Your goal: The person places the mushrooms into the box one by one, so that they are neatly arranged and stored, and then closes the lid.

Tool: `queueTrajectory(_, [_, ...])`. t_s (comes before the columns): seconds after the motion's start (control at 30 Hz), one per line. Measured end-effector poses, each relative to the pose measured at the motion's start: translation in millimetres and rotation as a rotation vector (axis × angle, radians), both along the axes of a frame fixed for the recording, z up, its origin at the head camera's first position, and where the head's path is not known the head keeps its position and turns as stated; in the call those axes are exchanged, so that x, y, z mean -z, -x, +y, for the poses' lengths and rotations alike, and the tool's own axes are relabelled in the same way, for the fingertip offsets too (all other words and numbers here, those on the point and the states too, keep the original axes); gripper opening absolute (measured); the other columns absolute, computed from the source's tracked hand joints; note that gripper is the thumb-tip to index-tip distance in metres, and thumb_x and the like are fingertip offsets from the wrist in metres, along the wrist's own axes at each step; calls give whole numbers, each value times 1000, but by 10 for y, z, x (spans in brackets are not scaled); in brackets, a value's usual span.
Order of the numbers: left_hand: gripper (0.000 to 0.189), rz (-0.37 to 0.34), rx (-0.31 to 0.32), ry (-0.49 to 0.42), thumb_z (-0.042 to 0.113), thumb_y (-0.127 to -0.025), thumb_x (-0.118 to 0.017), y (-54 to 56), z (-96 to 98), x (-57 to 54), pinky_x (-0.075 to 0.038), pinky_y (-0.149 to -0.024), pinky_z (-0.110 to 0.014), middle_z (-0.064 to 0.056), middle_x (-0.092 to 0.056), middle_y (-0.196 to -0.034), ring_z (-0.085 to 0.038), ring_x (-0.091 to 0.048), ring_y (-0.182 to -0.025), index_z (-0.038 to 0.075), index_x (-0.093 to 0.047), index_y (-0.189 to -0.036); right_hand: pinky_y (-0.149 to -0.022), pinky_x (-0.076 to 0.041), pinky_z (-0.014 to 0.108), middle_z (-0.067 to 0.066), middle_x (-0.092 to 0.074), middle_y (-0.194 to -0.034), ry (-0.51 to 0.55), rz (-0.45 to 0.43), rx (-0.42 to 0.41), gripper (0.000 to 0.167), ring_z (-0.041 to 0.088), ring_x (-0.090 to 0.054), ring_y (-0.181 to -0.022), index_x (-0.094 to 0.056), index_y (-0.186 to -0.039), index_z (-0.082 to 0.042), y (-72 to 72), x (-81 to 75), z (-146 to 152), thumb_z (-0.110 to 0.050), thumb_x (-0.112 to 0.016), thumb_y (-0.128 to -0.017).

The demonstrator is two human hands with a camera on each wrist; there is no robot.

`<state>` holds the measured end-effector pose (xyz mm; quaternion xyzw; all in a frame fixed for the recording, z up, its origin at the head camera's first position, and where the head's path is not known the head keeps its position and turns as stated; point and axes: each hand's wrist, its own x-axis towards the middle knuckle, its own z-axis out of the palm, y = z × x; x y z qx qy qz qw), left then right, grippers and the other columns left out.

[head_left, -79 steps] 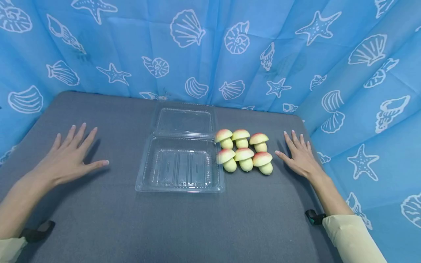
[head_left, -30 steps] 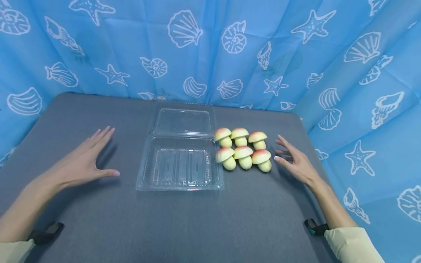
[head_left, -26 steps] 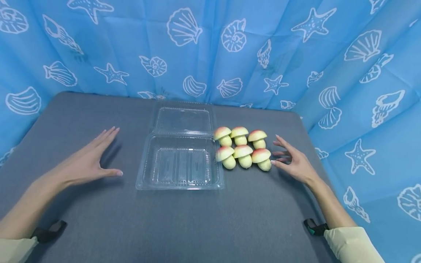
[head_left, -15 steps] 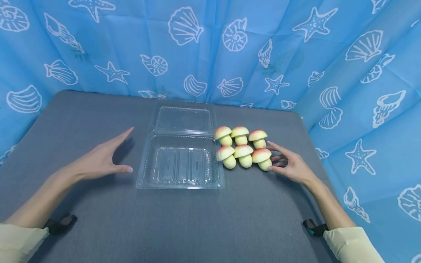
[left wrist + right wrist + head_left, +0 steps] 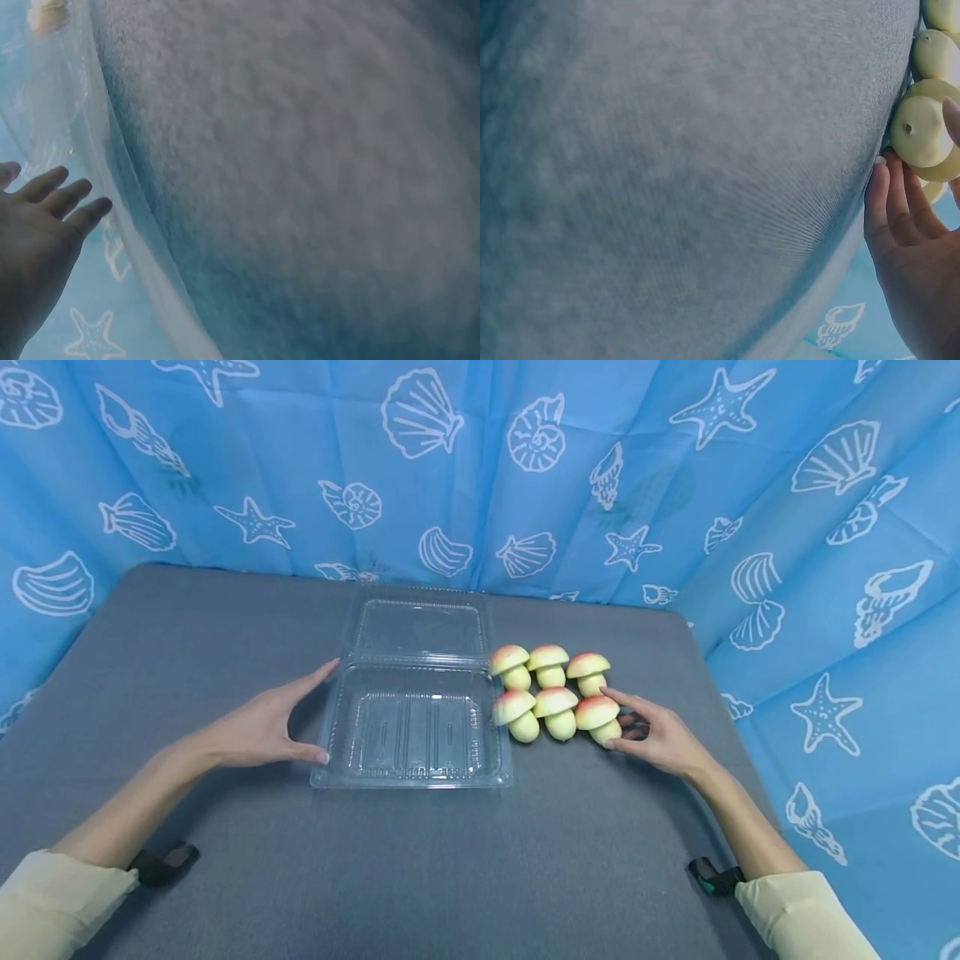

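Observation:
A clear plastic clamshell container [image 5: 495, 770] lies with its lid [image 5: 422, 631] folded back, away from me. My left hand [image 5: 262, 727] is at its left side, fingers and thumb spread apart, fingertips right at the rim. To the container's right sit two rows of yellow-green mushroom-shaped pieces with reddish caps; the nearest-right mushroom [image 5: 597, 713] has my right hand [image 5: 660, 739] beside it. That hand's index fingertip and thumb tip reach the mushroom's right side, the other fingers partly hidden behind. In the right wrist view the thumb [image 5: 952, 120] overlaps the mushroom's stem.
Several other mushrooms, such as the back-left one [image 5: 512, 665], stand close together, the left ones overlapping the container's right edge. All rest on a grey cloth-covered table [image 5: 420, 877]. A blue curtain [image 5: 480, 485] with white shell prints hangs along the back and right.
My left hand has moved right from the table's left side to the container's edge. The right hand has moved left to the nearest-right mushroom, its fingers bending inward. Container and mushrooms stay put.

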<state>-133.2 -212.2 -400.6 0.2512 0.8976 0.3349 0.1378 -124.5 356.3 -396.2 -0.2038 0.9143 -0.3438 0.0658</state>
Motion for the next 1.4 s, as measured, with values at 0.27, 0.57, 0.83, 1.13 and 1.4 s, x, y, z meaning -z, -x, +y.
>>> queueTrajectory(0.27, [122, 5, 51, -27, 45, -74, -87, 33, 67, 26, -21, -115, -66, -18, -13, -164, -45, -19, -146, 22, -5, -162, -77, -60, 32, 21, -52, -141, 4, -42, 27, 75, 30, -63, -102, -42, -153, -14, 20, 33, 1, -13, -78, -87])
queueTrajectory(0.57, [126, -12, 58, -33, 43, -72, -88, 40, 107, 29, -19, -116, -64, -18, -11, -164, -45, -19, -146, 18, -3, -161, -75, -59, 31, 21, -50, -141, 28, -77, 28, 73, 29, -62, -102, -41, -153, -14, 28, 5, 42, -13, -77, -88])
queueTrajectory(0.83, [124, -27, 70, -44, 43, -74, -87, 51, 105, 5, -18, -116, -64, -14, -11, -165, -44, -17, -147, 18, -2, -161, -74, -59, 30, 18, -55, -135, 12, -69, 42, 73, 25, -63, -97, -43, -152, -13, 46, -76, 93, -15, -78, -88])
queueTrajectory(1.13, [125, -32, 85, -53, 43, -74, -87, 44, 121, 15, -20, -117, -62, -12, -10, -165, -42, -17, -148, 17, 0, -161, -78, -59, 24, 18, -55, -136, 77, -86, 47, 75, 12, -68, -97, -42, -152, -11, 70, -280, 136, -12, -78, -87])
queueTrajectory(1.4, [128, -62, 96, -107, 40, -73, -88, 57, 125, 27, -27, -115, -58, -15, -8, -165, -43, -29, -143, 17, 2, -161, -72, -57, 22, 16, -56, -133, 68, -46, -5, 76, 13, -68, -94, -40, -154, -18, 162, -497, 83, -8, -76, -88])
